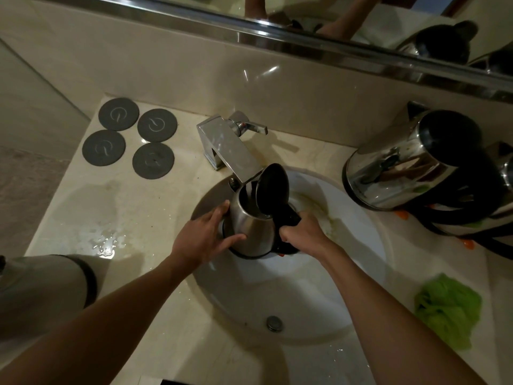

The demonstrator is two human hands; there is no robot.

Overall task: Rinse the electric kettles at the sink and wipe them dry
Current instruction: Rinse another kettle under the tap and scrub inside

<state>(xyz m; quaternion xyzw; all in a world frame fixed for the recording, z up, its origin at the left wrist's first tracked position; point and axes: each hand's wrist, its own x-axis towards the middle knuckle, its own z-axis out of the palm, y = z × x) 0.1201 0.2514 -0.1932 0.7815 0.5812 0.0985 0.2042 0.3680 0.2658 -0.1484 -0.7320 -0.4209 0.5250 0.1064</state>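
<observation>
the kettle (pixel 254 222), lid (pixel 273 190) up, is held over the sink (pixel 361 268) under the tap (pixel 230 147). the right hand (pixel 301 232) grips its handle; the left hand (pixel 206 236) cups its side, fingers spread. more kettles (pixel 410 162) stand on the tabletop (pixel 111 212).

The one camera sits on my head and looks forward and down, close over the white sink (pixel 361 273), so I see my two arms reach in from the bottom and the mirror (pixel 361 12) far up at the top.
</observation>
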